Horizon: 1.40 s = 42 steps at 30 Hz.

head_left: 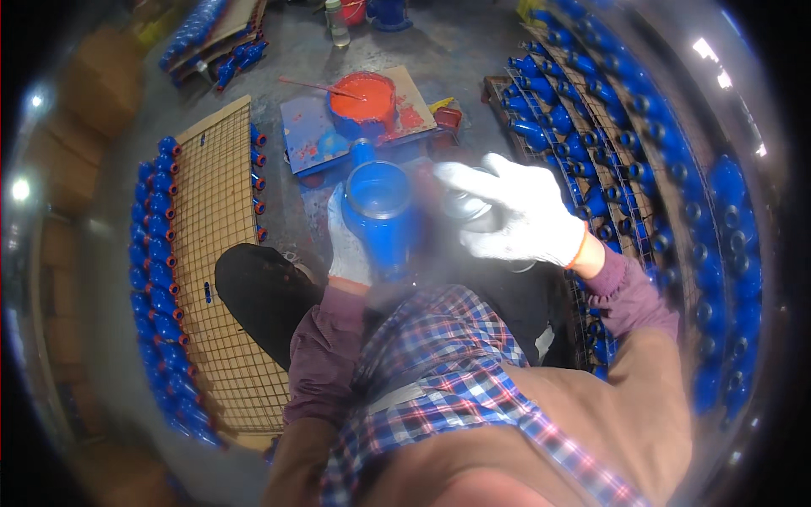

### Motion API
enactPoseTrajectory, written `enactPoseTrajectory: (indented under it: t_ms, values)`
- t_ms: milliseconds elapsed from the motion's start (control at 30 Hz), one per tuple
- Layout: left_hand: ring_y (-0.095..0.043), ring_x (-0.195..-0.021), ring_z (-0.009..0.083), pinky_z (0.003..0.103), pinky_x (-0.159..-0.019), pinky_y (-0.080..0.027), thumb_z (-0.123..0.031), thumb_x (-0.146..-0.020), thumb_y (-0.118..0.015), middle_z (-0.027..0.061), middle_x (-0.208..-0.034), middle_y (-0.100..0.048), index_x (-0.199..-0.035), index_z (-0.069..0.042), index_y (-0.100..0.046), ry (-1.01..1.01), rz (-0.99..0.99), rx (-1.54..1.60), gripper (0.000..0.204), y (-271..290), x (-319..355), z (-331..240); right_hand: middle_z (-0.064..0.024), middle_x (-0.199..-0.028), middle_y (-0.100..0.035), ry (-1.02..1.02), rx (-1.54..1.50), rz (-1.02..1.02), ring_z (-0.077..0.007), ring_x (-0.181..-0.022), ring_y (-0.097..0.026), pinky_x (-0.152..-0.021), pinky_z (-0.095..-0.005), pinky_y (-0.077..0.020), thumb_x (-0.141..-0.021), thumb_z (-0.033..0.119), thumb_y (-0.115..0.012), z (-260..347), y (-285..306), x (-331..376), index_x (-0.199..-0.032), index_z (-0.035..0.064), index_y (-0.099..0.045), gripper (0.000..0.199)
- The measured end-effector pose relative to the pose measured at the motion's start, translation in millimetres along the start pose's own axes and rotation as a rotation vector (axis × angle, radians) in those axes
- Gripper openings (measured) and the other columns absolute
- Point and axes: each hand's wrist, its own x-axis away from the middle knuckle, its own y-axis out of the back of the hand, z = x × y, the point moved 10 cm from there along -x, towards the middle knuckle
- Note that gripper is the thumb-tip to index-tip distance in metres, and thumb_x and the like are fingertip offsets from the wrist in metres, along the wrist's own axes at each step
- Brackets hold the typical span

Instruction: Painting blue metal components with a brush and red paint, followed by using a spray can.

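Observation:
My left hand (348, 241), in a white glove, grips a blue cast valve body (378, 211) with a round open top, held up in front of my chest. Just to its right, my white-gloved right hand (515, 211) is closed around a small grey can-like object (467, 205) that is blurred, its end turned toward the blue body. Both forearms wear purple sleeves over a plaid apron.
A blue tub of orange-red paint (363, 100) with a stick rests on a paint-stained board (317, 127) ahead. Rows of blue valve bodies fill racks at right (608, 127) and line a wire-mesh panel (215, 253) at left. My black shoe (262, 291) is on the concrete floor.

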Motion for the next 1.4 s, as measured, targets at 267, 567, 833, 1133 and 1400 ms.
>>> enactPoseTrajectory:
  t_ms: [267,567,833,1133,1400]
  values:
    - [-0.066,-0.093,0.0394,0.051,-0.071,-0.059,-0.073,-0.092,-0.036,0.0279,-0.12,-0.061,-0.138,-0.006,-0.049,-0.02,0.058,0.033,0.082,22.5,-10.7,-1.4,-0.0129,-0.125,-0.061,-0.436,-0.533,-0.525,-0.0175,-0.111,-0.06,-0.097,-0.0321,-0.05,-0.077,0.013,-0.081,-79.5,61.4,92.1,-0.143,-0.0056,-0.045,0.078]
    - [-0.06,-0.091,0.0187,0.036,-0.082,-0.051,-0.028,-0.1,-0.047,0.0029,-0.102,-0.061,-0.114,-0.011,-0.06,-0.431,0.095,-0.337,0.026,17.2,-7.0,-44.9,-0.0242,-0.121,-0.06,-1.284,0.008,-0.121,-0.0407,-0.099,-0.066,-0.084,-0.0469,-0.0547,-0.078,0.027,-0.065,-171.5,-109.0,327.1,-0.142,0.0134,-0.046,0.068]
    - [-0.058,-0.089,0.0167,0.035,-0.081,-0.05,-0.022,-0.098,-0.051,0.0025,-0.097,-0.06,-0.11,-0.01,-0.061,-0.382,0.05,-0.598,0.02,-35.1,-56.3,2.9,-0.0214,-0.133,-0.049,-1.836,-0.114,-0.06,-0.0415,-0.112,-0.06,-0.093,-0.0481,-0.0508,-0.07,0.027,-0.083,-169.3,-233.9,484.5,-0.136,0.0179,-0.046,0.077]
    - [-0.059,-0.095,0.0198,0.038,-0.087,-0.05,-0.027,-0.098,-0.052,0.0051,-0.103,-0.061,-0.116,-0.01,-0.06,-0.326,0.027,-0.688,0.025,-40.1,-64.7,24.5,-0.0145,-0.118,-0.057,-1.078,0.152,-0.642,-0.0355,-0.106,-0.06,-0.087,-0.0442,-0.0514,-0.089,0.02,-0.061,-120.1,-23.4,299.9,-0.123,0.0112,-0.059,0.035]
    - [-0.06,-0.101,0.0225,0.042,-0.092,-0.05,-0.031,-0.098,-0.053,0.0074,-0.109,-0.062,-0.12,-0.011,-0.059,-0.366,0.043,-0.607,0.031,-6.4,-40.5,-13.4,-0.012,-0.107,-0.06,-0.106,-0.25,-0.397,-0.0335,-0.091,-0.061,-0.078,-0.0441,-0.0507,-0.086,0.023,-0.063,7.8,-59.5,53.6,-0.129,0.0206,-0.06,0.043]
